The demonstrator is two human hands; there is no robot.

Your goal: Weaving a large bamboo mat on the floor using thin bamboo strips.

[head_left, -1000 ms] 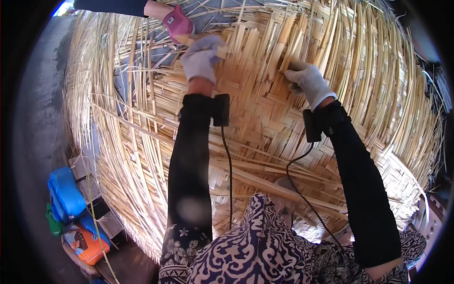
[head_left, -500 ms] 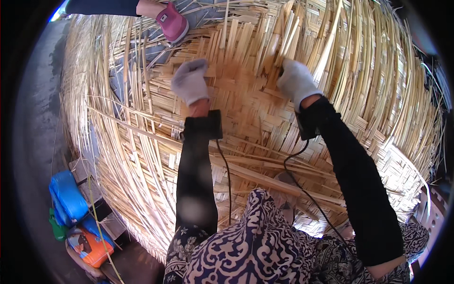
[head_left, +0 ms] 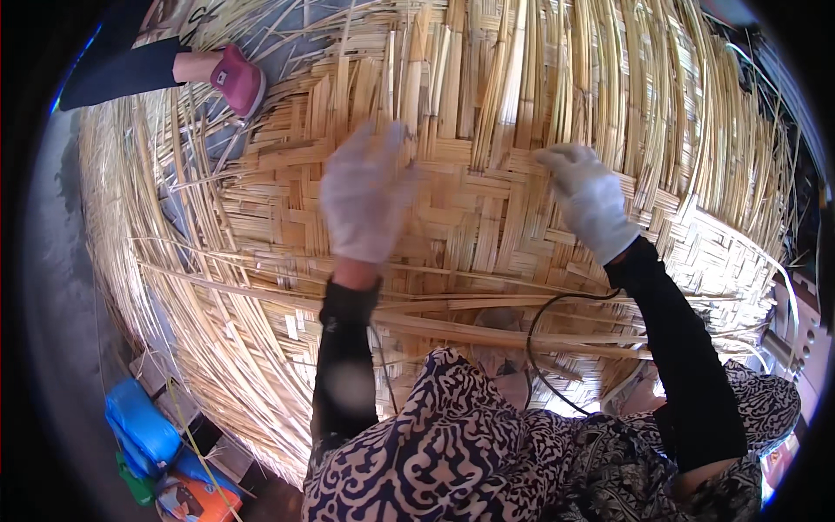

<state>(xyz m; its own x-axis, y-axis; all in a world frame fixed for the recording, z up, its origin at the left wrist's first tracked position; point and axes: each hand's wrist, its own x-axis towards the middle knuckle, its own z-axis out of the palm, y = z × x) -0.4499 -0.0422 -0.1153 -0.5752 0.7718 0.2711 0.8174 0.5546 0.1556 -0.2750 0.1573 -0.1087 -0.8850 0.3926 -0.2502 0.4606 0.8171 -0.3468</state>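
Observation:
A large mat of woven pale bamboo strips (head_left: 474, 204) spreads out before me, with many loose strip ends (head_left: 522, 65) standing up along its far part. My left hand (head_left: 364, 196), in a white glove, hovers over the weave, blurred, its fingers apart and nothing visible in them. In the same kind of glove, my right hand (head_left: 596, 200) has its fingers curled together at the right end of a crosswise bamboo strip (head_left: 487, 155). Its fingertips pinch there, though the exact hold is partly hidden.
Long loose strips (head_left: 487, 326) lie across the mat close to my lap. At the far left, another person's foot in a pink shoe (head_left: 239, 83) rests by the strips. Blue packages (head_left: 143, 422) and an orange one (head_left: 196, 500) sit at the lower left.
My view has shifted, so the pink shoe sits further left. Both hands are now lower in view; the left has opened out from a curled shape, and the right has moved rightward.

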